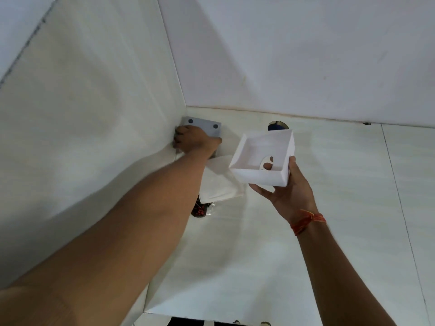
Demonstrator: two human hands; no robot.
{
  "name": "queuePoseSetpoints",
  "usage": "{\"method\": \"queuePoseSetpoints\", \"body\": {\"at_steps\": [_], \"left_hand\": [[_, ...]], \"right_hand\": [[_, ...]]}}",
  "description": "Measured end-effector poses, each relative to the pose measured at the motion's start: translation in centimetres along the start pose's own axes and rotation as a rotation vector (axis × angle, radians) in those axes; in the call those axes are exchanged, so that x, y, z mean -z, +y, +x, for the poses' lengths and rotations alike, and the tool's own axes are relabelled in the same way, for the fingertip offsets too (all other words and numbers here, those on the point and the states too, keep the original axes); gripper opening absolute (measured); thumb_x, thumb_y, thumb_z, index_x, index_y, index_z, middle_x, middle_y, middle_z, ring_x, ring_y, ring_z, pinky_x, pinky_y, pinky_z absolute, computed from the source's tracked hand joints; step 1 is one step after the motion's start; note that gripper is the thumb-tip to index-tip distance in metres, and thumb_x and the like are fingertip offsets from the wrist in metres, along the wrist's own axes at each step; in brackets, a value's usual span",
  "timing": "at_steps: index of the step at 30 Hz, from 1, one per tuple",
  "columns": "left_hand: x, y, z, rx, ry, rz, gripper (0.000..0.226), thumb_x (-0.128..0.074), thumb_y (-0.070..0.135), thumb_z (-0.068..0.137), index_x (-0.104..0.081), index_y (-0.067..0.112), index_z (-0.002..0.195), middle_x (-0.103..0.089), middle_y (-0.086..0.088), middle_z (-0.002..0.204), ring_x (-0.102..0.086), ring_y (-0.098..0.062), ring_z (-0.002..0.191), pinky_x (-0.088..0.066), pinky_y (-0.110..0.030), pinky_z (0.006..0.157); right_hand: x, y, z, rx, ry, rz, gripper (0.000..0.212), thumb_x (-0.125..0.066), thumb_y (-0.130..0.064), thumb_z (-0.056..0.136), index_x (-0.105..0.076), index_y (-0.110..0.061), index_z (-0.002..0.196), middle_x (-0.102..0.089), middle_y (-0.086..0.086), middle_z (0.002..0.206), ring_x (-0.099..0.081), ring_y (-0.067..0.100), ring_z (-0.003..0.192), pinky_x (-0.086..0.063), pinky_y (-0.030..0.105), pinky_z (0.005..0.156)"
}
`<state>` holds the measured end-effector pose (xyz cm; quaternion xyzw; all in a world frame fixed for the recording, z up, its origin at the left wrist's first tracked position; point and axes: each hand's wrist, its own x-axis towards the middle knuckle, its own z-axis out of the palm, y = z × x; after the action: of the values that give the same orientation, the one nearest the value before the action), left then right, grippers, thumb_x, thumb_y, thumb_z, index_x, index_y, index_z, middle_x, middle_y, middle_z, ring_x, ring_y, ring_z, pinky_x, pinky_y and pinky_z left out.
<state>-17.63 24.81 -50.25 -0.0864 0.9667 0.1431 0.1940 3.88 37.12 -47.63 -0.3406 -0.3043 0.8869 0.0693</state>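
My right hand [286, 191] holds a white open box [263, 158] up above the counter, thumb on its right wall and fingers under its base; a fingertip shows through a round hole in the bottom. My left hand [193, 142] reaches into the far left corner and lies on a grey block [204, 127] with two dark round spots, its fingers curled over the block's near left side. Whether it grips the block I cannot tell. A white folded paper or cloth [220, 184] lies on the counter below the box.
White tiled walls [94, 114] close the corner on the left and behind. A dark round blue-topped object [277, 125] stands behind the box. A clear bag with red and dark bits [200, 209] lies under my left forearm. The white counter [329, 231] stretches right.
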Motion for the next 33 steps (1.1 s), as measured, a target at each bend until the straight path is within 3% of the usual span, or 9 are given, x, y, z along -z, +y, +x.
{"method": "queuePoseSetpoints", "body": {"at_steps": [4,7,9,14,20,24,26,29,33], "left_hand": [[-0.7,-1.3,-1.3,-0.057,0.054,-0.1,0.114,-0.064,0.064,0.075,-0.016,-0.008,0.149,-0.024,-0.026,0.154,-0.036,-0.043,0.136,-0.036,-0.049,0.108],[-0.3,-2.9,-5.8,-0.068,0.221,-0.356,0.085,-0.058,0.054,0.083,-0.033,0.0,0.143,-0.035,-0.022,0.146,-0.048,-0.043,0.122,-0.048,-0.048,0.093],[-0.7,-4.4,-8.8,0.047,0.134,-0.413,0.078,-0.063,0.052,0.079,-0.04,0.004,0.136,-0.044,-0.019,0.137,-0.052,-0.041,0.118,-0.049,-0.046,0.089],[-1.9,-6.2,-11.2,0.185,-0.321,-0.457,0.073,-0.074,0.048,0.066,-0.057,0.006,0.123,-0.064,-0.009,0.119,-0.065,-0.03,0.096,-0.055,-0.033,0.074],[-2.8,-5.8,-10.5,0.287,-0.355,-0.495,0.066,-0.08,0.033,0.051,-0.06,0.011,0.11,-0.066,-0.004,0.101,-0.067,-0.03,0.087,-0.061,-0.039,0.076],[-2.6,-5.7,-9.8,0.346,-0.444,-0.608,0.055,-0.085,0.025,0.057,-0.06,0.005,0.101,-0.062,-0.006,0.076,-0.057,-0.021,0.056,-0.044,-0.023,0.045],[-2.2,-5.8,-9.6,0.355,-0.432,-0.699,0.051,-0.084,0.022,0.055,-0.062,0.001,0.097,-0.063,-0.007,0.073,-0.058,-0.021,0.058,-0.045,-0.024,0.047],[-0.8,-6.3,-9.5,0.329,-0.409,-0.982,0.047,-0.081,0.014,0.055,-0.066,0.0,0.096,-0.068,-0.008,0.09,-0.064,-0.024,0.076,-0.058,-0.032,0.068],[2.8,-7.5,-10.4,0.283,-0.569,-1.525,0.022,-0.071,0.001,0.077,-0.065,0.011,0.095,-0.069,-0.008,0.099,-0.066,-0.024,0.094,-0.061,-0.035,0.075]], "right_hand": [[0.3,0.6,0.4,-0.033,0.016,-0.002,0.047,-0.054,-0.041,0.096,-0.054,-0.014,0.134,-0.064,0.011,0.092,-0.069,0.022,0.083,-0.049,0.065,0.094],[0.4,0.1,-0.2,-0.042,0.077,-0.001,0.041,-0.055,-0.039,0.096,-0.057,-0.015,0.129,-0.064,0.009,0.095,-0.071,0.023,0.078,-0.049,0.065,0.093],[0.4,0.0,-0.6,-0.06,0.098,0.006,0.036,-0.057,-0.038,0.094,-0.059,-0.016,0.122,-0.062,0.009,0.096,-0.068,0.026,0.082,-0.049,0.064,0.092],[0.9,0.3,-1.0,-0.089,0.148,-0.032,0.035,-0.051,-0.037,0.093,-0.061,-0.013,0.117,-0.062,0.011,0.093,-0.059,0.03,0.092,-0.047,0.065,0.095],[1.9,1.8,-1.1,-0.105,0.208,-0.056,0.035,-0.052,-0.035,0.091,-0.064,-0.014,0.117,-0.061,0.014,0.101,-0.061,0.032,0.094,-0.047,0.065,0.093],[3.1,1.7,-1.6,-0.108,0.225,-0.056,0.033,-0.054,-0.035,0.089,-0.066,-0.015,0.112,-0.062,0.011,0.094,-0.059,0.03,0.09,-0.047,0.065,0.093],[3.8,1.3,-2.0,-0.094,0.23,-0.052,0.034,-0.054,-0.036,0.089,-0.065,-0.015,0.112,-0.061,0.01,0.091,-0.059,0.029,0.089,-0.046,0.065,0.094],[4.7,0.3,-2.5,-0.078,0.243,-0.016,0.036,-0.055,-0.039,0.086,-0.065,-0.016,0.112,-0.062,0.009,0.092,-0.059,0.029,0.091,-0.047,0.062,0.094],[4.0,0.3,-1.9,-0.112,0.207,-0.015,0.039,-0.054,-0.039,0.085,-0.066,-0.014,0.112,-0.062,0.008,0.093,-0.059,0.027,0.086,-0.05,0.055,0.09]]}}
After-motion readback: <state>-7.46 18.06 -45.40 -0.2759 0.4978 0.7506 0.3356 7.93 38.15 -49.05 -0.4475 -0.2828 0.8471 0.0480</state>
